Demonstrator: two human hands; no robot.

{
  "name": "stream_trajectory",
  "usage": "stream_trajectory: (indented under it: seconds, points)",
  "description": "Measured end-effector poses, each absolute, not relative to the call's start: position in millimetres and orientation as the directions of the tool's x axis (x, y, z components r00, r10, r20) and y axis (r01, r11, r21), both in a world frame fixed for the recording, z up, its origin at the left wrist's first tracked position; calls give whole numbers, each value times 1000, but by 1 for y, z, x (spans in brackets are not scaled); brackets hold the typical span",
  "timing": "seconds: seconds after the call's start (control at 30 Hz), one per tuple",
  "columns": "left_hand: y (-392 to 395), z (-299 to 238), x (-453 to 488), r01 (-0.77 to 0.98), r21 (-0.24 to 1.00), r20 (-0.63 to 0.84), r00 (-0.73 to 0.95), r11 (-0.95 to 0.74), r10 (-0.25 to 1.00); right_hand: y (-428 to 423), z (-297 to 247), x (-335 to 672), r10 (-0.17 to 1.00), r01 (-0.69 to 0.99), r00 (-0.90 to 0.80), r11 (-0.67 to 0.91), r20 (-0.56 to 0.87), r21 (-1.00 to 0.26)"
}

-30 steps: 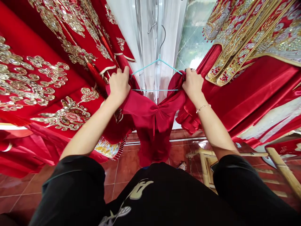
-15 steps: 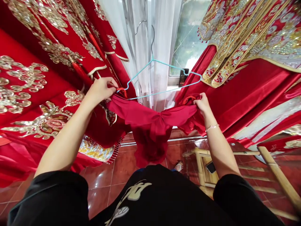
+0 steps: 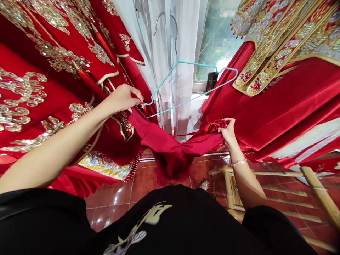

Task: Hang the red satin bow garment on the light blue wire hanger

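Observation:
A plain red satin garment [image 3: 170, 148] sags between my two hands in front of me. My left hand [image 3: 124, 98] is closed, pinching one end of the garment at the left tip of a light blue wire hanger [image 3: 196, 64]. My right hand [image 3: 227, 131] is closed on the bunched other end of the garment, below the hanger's bare right tip. The hanger tilts, left end low, and its metal hook [image 3: 166, 21] points up in front of a white sheer curtain [image 3: 170, 53].
Red robes with gold embroidery hang at left [image 3: 53, 81] and at right [image 3: 287, 71]. A window [image 3: 220, 35] with a small dark device [image 3: 211, 80] on its sill lies ahead. A bamboo chair [image 3: 278, 191] stands at lower right on the red tile floor [image 3: 138, 184].
The right end of the garment has come off the hanger and my right hand has dropped with it. The hanger tilted, right end up. My left hand stays at its left tip.

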State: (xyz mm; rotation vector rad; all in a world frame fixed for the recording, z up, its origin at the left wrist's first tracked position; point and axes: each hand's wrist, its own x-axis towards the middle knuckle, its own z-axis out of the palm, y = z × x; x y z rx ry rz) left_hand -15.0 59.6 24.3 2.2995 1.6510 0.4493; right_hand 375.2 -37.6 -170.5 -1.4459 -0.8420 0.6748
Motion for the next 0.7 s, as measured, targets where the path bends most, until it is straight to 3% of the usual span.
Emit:
stream_trajectory:
  seconds: [0.07,0.17,0.23,0.37,0.5,0.7]
  points:
    - [66,22,-20,825,549,14,150,-133,989,-39,-171,370,832,175,512,142,213,-974]
    - [72,13,-35,806,592,-76,35,17,996,-47,-172,364,886,269,354,212,301,-939]
    - [70,1,-49,868,495,-88,90,-35,992,-55,-176,362,915,323,306,158,261,-933]
    - [44,-44,-73,968,164,-80,206,-191,975,-78,-196,351,943,573,313,-97,108,-814]
    - [-4,-113,-83,978,120,-211,194,-172,958,-105,-229,331,935,689,334,-328,-118,-646]
    - [-75,-220,-95,996,89,-365,56,-25,929,-155,-274,305,904,623,343,-423,-257,-658]
